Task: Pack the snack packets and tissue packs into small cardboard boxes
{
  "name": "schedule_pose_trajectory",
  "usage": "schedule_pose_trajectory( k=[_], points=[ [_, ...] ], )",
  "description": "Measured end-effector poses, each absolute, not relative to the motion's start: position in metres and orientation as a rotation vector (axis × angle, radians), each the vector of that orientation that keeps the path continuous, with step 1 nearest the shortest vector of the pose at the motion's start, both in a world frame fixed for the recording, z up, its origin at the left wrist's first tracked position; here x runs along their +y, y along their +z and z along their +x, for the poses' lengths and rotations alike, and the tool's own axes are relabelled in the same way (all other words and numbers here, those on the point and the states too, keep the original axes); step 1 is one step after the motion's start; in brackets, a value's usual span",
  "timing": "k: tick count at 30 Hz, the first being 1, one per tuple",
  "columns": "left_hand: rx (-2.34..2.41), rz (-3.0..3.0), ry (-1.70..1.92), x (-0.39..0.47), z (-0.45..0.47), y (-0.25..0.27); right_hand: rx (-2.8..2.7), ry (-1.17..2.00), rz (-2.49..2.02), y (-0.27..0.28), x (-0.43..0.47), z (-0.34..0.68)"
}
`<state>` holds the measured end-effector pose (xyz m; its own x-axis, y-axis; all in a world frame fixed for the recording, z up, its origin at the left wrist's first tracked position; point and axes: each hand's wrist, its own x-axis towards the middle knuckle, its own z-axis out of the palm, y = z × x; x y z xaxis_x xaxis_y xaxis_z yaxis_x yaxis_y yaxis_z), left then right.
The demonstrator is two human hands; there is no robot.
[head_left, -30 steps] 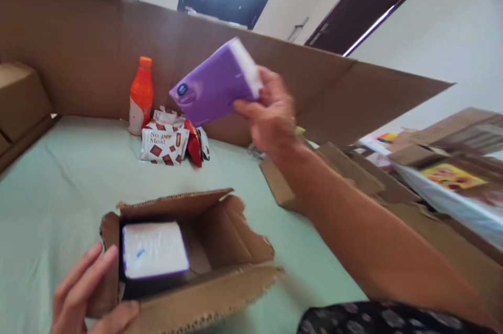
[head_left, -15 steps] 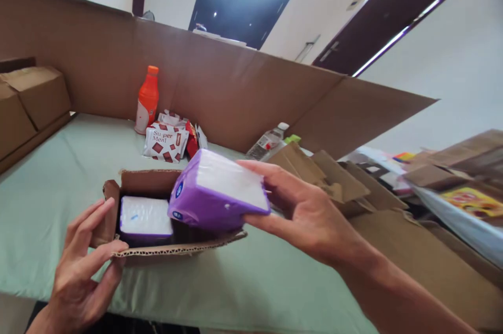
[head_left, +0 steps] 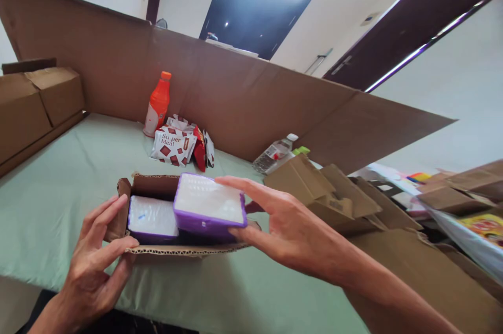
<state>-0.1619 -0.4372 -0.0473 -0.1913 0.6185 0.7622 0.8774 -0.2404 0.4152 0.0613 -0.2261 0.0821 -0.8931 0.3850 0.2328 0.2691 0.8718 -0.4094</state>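
My right hand [head_left: 271, 213] grips the right end of a purple-and-white tissue pack [head_left: 210, 200], thumb and fingers on opposite sides. The pack sits partly inside the right half of an open cardboard box [head_left: 176, 250], its top above the rim. A second tissue pack [head_left: 153, 216] lies lower in the box's left half. My left hand [head_left: 104, 250] holds the box's left end, fingers against the end flap and thumb by the near rim's corner. The fingertips of my right hand behind the pack are partly hidden.
Behind the box stand an orange bottle [head_left: 158, 106] and several snack packets [head_left: 175, 146]. A clear bottle [head_left: 275, 153] leans near opened cardboard boxes [head_left: 301, 179] on the right. Brown cartons [head_left: 39, 103] are at left, and a cardboard wall [head_left: 243, 98] runs along the back.
My right hand has moved the tissue pack left and levelled it, from tilted above the box to partly inside. The left hand keeps its hold; the view has shifted slightly.
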Motion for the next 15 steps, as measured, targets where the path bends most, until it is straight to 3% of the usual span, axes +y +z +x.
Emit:
schedule_pose_trajectory(
  k=[15],
  points=[
    [-1.72,-1.831,-1.381,-0.437,-0.163,-0.048,-2.596,0.577,-0.522,0.078,-0.232,0.05]
  ],
)
